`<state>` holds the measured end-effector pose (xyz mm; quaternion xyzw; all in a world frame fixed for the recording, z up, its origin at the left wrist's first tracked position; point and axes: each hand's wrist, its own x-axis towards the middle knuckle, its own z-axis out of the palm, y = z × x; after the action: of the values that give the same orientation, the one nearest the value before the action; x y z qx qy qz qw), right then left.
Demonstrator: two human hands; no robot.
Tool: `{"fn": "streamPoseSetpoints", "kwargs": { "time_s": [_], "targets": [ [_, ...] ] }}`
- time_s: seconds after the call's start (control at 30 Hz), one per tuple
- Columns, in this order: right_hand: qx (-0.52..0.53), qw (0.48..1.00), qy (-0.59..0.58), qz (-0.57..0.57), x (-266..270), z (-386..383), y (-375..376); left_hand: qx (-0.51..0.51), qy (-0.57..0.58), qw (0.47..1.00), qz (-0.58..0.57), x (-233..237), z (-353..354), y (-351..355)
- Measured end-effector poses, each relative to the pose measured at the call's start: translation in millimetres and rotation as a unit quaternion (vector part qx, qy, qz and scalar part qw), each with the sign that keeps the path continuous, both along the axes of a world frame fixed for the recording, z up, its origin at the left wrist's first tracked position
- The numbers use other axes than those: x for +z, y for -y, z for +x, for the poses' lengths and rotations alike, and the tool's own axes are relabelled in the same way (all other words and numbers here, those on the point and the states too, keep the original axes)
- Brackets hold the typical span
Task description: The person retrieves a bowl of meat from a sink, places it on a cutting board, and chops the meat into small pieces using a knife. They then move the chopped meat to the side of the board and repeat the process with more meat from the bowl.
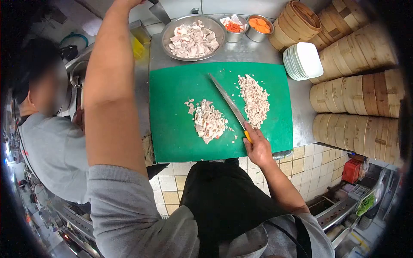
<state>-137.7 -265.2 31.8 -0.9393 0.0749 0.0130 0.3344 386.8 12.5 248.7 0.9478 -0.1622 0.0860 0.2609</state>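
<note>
My right hand (259, 148) is closed around the yellow handle of a long knife (228, 99). Its blade lies across the green cutting board (180, 86), pointing up and left. Right of the blade is a long pile of finely chopped pale meat (254, 101). A coarser pile of cut meat (209, 122) sits to its left. My left arm stretches to the top edge, where only a sliver of my left hand (131, 1) shows and its fingers are mostly cut off. Close to it is a dark-handled broad blade (159, 12), leaning by the wall; a grip on it cannot be made out.
Behind the board stand a metal bowl of sliced meat (193, 39), a cup of red pieces (233, 28) and a cup of orange slices (260, 28). Stacked white plates (303, 61) and bamboo steamers (357, 94) line the right. Another person (51, 150) is close at left.
</note>
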Motion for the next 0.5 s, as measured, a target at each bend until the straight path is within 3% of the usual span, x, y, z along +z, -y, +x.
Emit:
{"fn": "streamPoseSetpoints", "kwargs": {
  "time_s": [0.03,0.07,0.13,0.23,0.37,0.43,0.5],
  "targets": [
    [-0.002,1.0,0.0,0.001,-1.8,0.0,0.1,-0.008,-0.042,0.994,-0.105,-9.2,9.2,3.0],
    [-0.004,1.0,0.008,-0.004,-3.4,-1.2,0.2,-0.01,-0.043,0.994,-0.104,-20.8,17.0,6.6],
    [-0.007,1.0,0.017,-0.008,-4.7,0.1,0.4,0.009,0.121,0.988,-0.098,-41.5,28.1,14.5],
    [-0.005,1.0,0.018,0.002,-1.0,-0.1,0.3,0.049,0.192,0.976,-0.089,-77.8,52.1,23.4],
    [-0.007,1.0,0.004,0.016,3.4,1.0,0.7,0.049,0.187,0.967,-0.166,-112.8,74.9,24.4],
    [-0.006,1.0,0.005,0.024,3.2,3.1,0.8,0.036,-0.026,0.978,-0.202,-118.8,81.9,16.8],
    [-0.009,1.0,0.018,0.022,1.5,1.4,1.2,0.043,-0.074,0.959,-0.269,-106.6,45.8,19.8]
  ]
}}
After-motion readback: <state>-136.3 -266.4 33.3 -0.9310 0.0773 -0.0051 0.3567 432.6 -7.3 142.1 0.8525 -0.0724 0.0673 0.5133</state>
